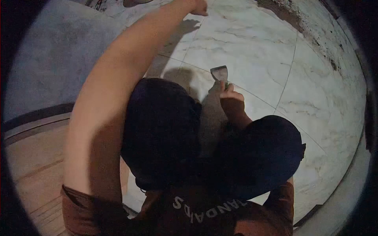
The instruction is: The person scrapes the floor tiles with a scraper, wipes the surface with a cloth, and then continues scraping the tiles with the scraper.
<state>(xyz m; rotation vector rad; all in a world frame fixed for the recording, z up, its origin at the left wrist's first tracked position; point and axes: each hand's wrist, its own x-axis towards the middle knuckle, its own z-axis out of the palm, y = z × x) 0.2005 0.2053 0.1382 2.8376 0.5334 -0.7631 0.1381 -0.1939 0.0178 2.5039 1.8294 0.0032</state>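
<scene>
My right hand (233, 103) is wrapped round the handle of a putty knife (219, 73), one finger stretched along it toward the blade. The wide metal blade points away from me, close over a joint between the marbled floor tiles (244, 47). Far forward, at the top edge of the view, my left hand (200, 7) is reached out low over the tiles with its fingers drawn together. Whatever those fingers may hold is too small to make out. A shadow of the left hand falls on the tile just below it.
My bent knees (163, 110) take up the middle of the view. Rubble and dirt (315, 37) lie along the tiles' far right edge. A grey surface (59, 59) is at the left, with a brownish boarded-looking surface (39, 169) below it. Part of a round object (136, 2) shows at the top.
</scene>
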